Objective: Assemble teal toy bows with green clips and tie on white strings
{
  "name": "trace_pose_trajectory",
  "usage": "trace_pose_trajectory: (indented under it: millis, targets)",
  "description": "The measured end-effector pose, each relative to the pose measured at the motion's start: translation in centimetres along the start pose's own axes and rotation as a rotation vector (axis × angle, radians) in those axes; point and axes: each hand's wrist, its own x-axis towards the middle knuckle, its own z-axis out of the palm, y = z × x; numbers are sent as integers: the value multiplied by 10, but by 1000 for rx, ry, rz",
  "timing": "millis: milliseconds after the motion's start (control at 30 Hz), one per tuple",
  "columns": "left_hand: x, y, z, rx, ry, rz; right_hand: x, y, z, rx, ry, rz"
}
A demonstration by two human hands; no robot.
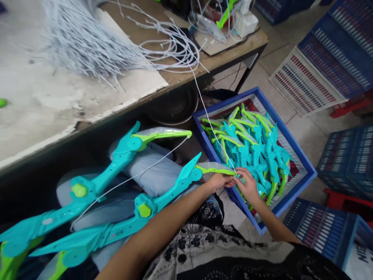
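Two teal and lime-green toy bows lie across my lap. The nearer bow [145,208] points its green tip toward the right. My left hand [220,181] is closed around that green tip. My right hand [247,184] pinches a white string [210,116] right at the tip. The string runs up from my fingers to the table. The farther bow [113,165] has a white string strung along it. Both hands meet just over the near left corner of a blue crate [303,161].
The blue crate holds several finished teal-green bows [253,144]. A worn table [58,97] carries a big bundle of white strings [96,42]. Stacked blue crates [344,39] and a white crate [303,81] stand on the tiled floor at the right.
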Motion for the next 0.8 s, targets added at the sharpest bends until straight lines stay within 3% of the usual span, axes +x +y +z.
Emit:
trace_pose_trajectory:
  millis: [100,167,300,367,433,500,567,667,733,800]
  targets:
    - [-12,3,-5,100,41,10,-1,9,6,-56,-74,-75]
    - [-36,10,-17,171,65,13,0,14,8,-84,-99,-104]
    - [-136,31,-60,299,98,176,10,18,10,-105,-77,-125]
    - [-201,34,-83,185,156,235,21,15,11,-116,-61,-152]
    - [-262,25,-99,-88,329,311,35,9,13,-128,-59,-185]
    - [-311,6,-109,-316,601,429,49,4,15,-146,-70,-215]
    - [-346,-19,-112,-485,851,565,61,2,17,-175,-89,-249]
    - [-378,-53,-106,-696,1170,798,74,6,16,-238,-125,-321]
    - [-384,-67,-97,-737,1253,859,85,3,12,-298,-153,-398]
    - [-379,-74,-85,-701,1148,832,96,-14,9,-367,-160,-502]
